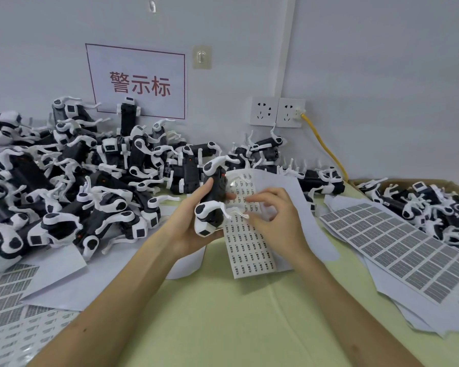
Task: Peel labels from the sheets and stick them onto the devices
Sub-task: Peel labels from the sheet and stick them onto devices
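Note:
My left hand (194,221) grips a black-and-white device (214,200) and holds it upright above the table's middle. My right hand (273,215) is just to the right of the device, fingers curled, over a label sheet (249,247) with rows of small printed labels. Its fingertips are blurred, close to the device's white arm. Whether they pinch a label cannot be told.
A big heap of black-and-white devices (72,176) fills the left and back of the green table (223,313). More devices lie in a cardboard box (435,205) at right. Sheets of grey labels (398,247) lie at right, others (8,300) at left. Wall sockets (276,111) with a yellow cable.

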The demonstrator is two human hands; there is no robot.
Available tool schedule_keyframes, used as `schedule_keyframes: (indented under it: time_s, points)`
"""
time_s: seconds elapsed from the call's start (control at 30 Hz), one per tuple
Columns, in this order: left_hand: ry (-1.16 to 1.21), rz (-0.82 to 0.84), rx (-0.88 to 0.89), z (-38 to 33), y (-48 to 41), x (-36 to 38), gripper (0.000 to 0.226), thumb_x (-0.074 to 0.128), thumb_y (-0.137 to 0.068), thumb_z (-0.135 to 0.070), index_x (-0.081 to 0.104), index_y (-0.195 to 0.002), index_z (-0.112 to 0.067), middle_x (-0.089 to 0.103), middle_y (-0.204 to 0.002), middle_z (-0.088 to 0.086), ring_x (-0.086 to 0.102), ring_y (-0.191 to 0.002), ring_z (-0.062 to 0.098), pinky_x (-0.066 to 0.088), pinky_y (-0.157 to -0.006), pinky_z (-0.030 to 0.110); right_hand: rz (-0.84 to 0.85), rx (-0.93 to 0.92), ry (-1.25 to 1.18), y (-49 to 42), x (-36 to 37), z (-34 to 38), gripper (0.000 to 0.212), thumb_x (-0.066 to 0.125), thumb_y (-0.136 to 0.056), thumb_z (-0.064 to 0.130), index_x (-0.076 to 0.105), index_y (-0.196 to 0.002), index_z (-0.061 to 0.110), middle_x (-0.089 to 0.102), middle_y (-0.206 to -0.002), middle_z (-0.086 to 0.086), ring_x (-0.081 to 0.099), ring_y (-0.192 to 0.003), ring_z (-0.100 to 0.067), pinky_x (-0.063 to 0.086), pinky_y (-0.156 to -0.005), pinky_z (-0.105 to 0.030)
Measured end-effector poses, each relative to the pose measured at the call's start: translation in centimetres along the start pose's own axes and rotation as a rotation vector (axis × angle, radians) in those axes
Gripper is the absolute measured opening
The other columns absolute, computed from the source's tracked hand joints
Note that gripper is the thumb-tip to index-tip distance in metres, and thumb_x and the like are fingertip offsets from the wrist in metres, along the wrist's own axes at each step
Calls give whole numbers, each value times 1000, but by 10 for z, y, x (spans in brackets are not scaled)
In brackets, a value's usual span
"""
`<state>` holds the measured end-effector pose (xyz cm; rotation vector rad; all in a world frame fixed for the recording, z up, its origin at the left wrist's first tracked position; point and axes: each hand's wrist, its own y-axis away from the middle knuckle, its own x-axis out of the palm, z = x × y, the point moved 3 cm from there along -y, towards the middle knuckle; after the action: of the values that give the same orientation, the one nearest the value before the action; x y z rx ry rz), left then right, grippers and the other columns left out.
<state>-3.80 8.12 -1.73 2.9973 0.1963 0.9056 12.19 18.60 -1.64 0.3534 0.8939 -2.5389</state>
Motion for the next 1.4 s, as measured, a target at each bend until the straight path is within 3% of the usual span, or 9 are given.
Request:
schedule_keyframes:
  time_s: [0.13, 0.3, 0.4, 0.47, 0.67, 0.87, 1.07, 1.23, 1.4]
  points:
    - [-29, -10, -8, 3, 0, 0, 46, 73, -87, -54, 80, -106, -12, 76, -107, 5, 74, -94, 22, 61, -90, 38, -27, 2, -25, 0, -1, -1, 25, 88, -79, 15, 79, -100, 25, 55, -119, 12, 58, -118, -10, 52, -99, -46]
    - [-17, -16, -10, 4, 0, 3, 44, 69, -90, -50, 81, -103, -10, 76, -106, 7, 75, -90, 22, 62, -79, 35, -60, -29, -21, 1, 0, -4, 20, 88, -78, 16, 79, -94, 23, 56, -119, 11, 61, -112, -7, 56, -94, -38]
    - [-44, -1, 11, 4, 1, 6, 44, 69, -90, -50, 81, -106, -10, 75, -112, 9, 75, -96, 23, 62, -89, 36, -98, -61, -4, 0, -2, -5, 16, 88, -79, 13, 79, -90, 20, 58, -115, 11, 64, -102, -7, 57, -78, -24]
    - [-77, 20, 23, 5, 2, 10, 44, 70, -90, -51, 81, -108, -12, 75, -119, 10, 74, -103, 23, 60, -95, 36, -133, -90, 24, 0, -3, -6, 16, 88, -78, 11, 78, -87, 19, 60, -112, 10, 65, -98, -6, 58, -73, -25]
    - [-130, 20, 37, 4, 4, 13, 42, 70, -87, -53, 82, -107, -18, 75, -119, 8, 72, -106, 22, 52, -105, 39, -143, -49, 8, 0, -2, -8, 18, 87, -78, 11, 75, -80, 24, 62, -112, 12, 67, -100, -8, 61, -79, -38]
    - [-104, 22, 43, 5, 3, 18, 43, 74, -83, -51, 82, -106, -16, 76, -119, 6, 73, -108, 22, 60, -92, 37, -156, -17, 7, -1, -2, -10, 16, 88, -77, 8, 76, -79, 20, 62, -113, 15, 69, -98, -8, 60, -81, -45]
    - [-76, 13, 39, 5, 4, 17, 46, 77, -80, -52, 83, -105, -14, 77, -117, 7, 75, -107, 24, 62, -84, 38, -170, -37, 10, 0, -3, -9, 19, 89, -76, 11, 74, -74, 22, 58, -111, 21, 67, -92, 1, 60, -78, -45]
    - [-40, -21, 31, 5, 2, 13, 45, 73, -85, -53, 83, -104, -14, 76, -120, 9, 75, -110, 25, 62, -86, 42, -171, -68, 33, 1, -3, -8, 23, 83, -81, 13, 73, -69, 29, 58, -117, 24, 67, -101, -4, 59, -77, -44]
    - [-11, -37, 46, 3, 2, 14, 44, 72, -87, -52, 83, -108, -15, 74, -126, 11, 73, -113, 27, 61, -91, 43, -124, -72, 22, 0, -1, -7, 19, 77, -86, 13, 75, -85, 32, 56, -120, 20, 66, -103, -1, 60, -80, -35]
